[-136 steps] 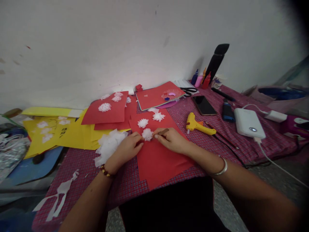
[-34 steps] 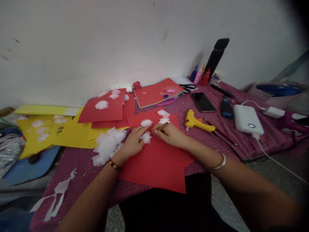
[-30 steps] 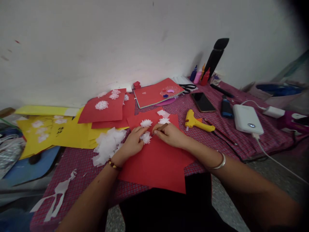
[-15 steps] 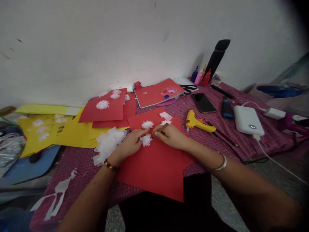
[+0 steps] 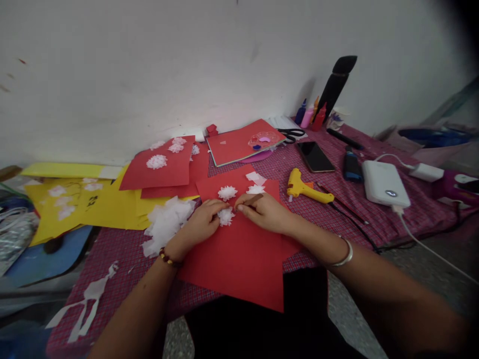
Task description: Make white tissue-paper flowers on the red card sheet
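Observation:
A red paper sheet lies at the table's front edge, with white tissue-paper flowers on its upper part. My left hand has its fingertips closed at the left edge of the lower paper flower, partly covering it. Just right of that flower, my right hand pinches a thin brown stick; its tip is hidden by the fingers. Above them sits another paper flower, and a third flower shows behind my right hand. Loose white tissue pieces are heaped beside my left wrist.
A yellow glue gun lies to the right, near a phone and a white power bank with cables. Red sheets with flowers and yellow paper are at left. Scissors and paint bottles stand behind.
The camera view shifts slightly. Both hands stay at the lower flower, with the right hand's fingertips and the stick moved a little at its right side.

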A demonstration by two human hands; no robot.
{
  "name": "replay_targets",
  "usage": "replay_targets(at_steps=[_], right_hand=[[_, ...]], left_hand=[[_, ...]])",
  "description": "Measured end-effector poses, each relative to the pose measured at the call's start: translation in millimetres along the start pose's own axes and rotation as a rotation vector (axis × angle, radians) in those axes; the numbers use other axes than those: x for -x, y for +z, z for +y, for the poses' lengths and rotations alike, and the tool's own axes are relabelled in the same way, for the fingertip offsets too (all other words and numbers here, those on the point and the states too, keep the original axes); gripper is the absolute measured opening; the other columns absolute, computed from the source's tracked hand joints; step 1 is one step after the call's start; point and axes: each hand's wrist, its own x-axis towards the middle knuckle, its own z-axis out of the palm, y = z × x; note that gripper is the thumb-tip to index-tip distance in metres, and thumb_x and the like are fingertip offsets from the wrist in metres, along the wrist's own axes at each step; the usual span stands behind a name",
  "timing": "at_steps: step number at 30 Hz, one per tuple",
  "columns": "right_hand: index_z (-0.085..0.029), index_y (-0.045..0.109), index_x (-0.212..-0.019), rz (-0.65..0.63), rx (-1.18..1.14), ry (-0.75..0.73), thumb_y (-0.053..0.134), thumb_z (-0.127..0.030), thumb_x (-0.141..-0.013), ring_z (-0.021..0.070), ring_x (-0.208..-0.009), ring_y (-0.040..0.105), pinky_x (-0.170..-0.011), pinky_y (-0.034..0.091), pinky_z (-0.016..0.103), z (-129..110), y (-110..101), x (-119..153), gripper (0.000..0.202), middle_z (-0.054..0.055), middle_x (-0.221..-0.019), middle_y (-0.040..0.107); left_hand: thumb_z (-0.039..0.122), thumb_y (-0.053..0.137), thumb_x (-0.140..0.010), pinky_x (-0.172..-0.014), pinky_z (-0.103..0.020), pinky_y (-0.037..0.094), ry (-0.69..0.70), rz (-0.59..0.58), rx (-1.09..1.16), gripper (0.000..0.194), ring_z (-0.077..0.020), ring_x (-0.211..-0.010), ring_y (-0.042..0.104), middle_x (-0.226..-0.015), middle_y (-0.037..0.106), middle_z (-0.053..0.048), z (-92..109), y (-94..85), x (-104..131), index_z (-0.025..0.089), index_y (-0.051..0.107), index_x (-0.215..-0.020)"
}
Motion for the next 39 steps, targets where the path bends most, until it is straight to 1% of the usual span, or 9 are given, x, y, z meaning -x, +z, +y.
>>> replay_targets(at_steps=[7,18,26,30,35,39], right_hand=[[-0.015,0.064,-0.084,0.007,-0.002,0.012,0.042,-0.02,-0.093,0.015,-0.076,0.061,-0.072,0.045,0.027,-2.8,-1.7,0.0,0.024,0.007,-0.086,0.069],[-0.014,0.065,-0.086,0.007,0.015,0.013,0.043,-0.02,-0.093,0.0161,-0.079,0.062,-0.075,0.046,0.028,-0.2,-0.6,0.7,0.024,0.008,-0.089,0.069],[-0.014,0.065,-0.084,-0.021,0.034,0.03,0.043,-0.02,-0.093,0.0161,-0.079,0.062,-0.074,0.045,0.028,2.5,0.1,-0.8,0.025,0.008,-0.089,0.07],[-0.014,0.065,-0.084,-0.041,0.036,0.028,0.043,-0.019,-0.094,0.0163,-0.08,0.063,-0.076,0.045,0.028,3.3,1.5,-0.8,0.025,0.009,-0.091,0.071],[-0.014,0.066,-0.085,-0.056,0.039,0.039,0.043,-0.019,-0.093,0.0166,-0.082,0.063,-0.077,0.045,0.029,3.4,1.4,-0.3,0.024,0.009,-0.092,0.071],[-0.014,0.065,-0.082,-0.077,0.047,0.041,0.043,-0.019,-0.094,0.0165,-0.081,0.063,-0.077,0.046,0.029,3.7,1.5,-0.4,0.026,0.009,-0.092,0.071]], left_hand=[[-0.001,0.041,-0.073,-0.096,-0.042,0.047,-0.009,-0.016,-0.026,0.05,-0.02,-0.106,0.058,-0.112,0.066,-0.007,1.4,-0.6,1.3,0.018,0.063,-0.115],[-0.002,0.041,-0.075,-0.097,-0.04,0.046,-0.014,-0.028,-0.043,0.049,-0.0199,-0.108,0.056,-0.114,0.065,-0.009,5.6,-1.1,2.1,0.015,0.062,-0.116],[-0.002,0.04,-0.075,-0.097,-0.043,0.046,-0.004,-0.03,-0.047,0.051,-0.0197,-0.107,0.056,-0.114,0.064,-0.007,4.7,-0.7,2.3,0.019,0.061,-0.117],[-0.001,0.04,-0.076,-0.097,-0.042,0.046,-0.011,-0.034,-0.05,0.05,-0.0201,-0.107,0.055,-0.114,0.064,-0.008,5.3,-1.0,2.7,0.017,0.061,-0.117],[-0.001,0.041,-0.076,-0.096,-0.042,0.046,-0.007,-0.029,-0.048,0.05,-0.0198,-0.107,0.056,-0.114,0.064,-0.007,5.4,-0.8,3.3,0.019,0.061,-0.118],[-0.001,0.041,-0.077,-0.097,-0.042,0.046,-0.006,-0.033,-0.066,0.048,-0.0198,-0.108,0.055,-0.114,0.064,-0.007,6.5,-1.4,3.4,0.018,0.061,-0.117]])
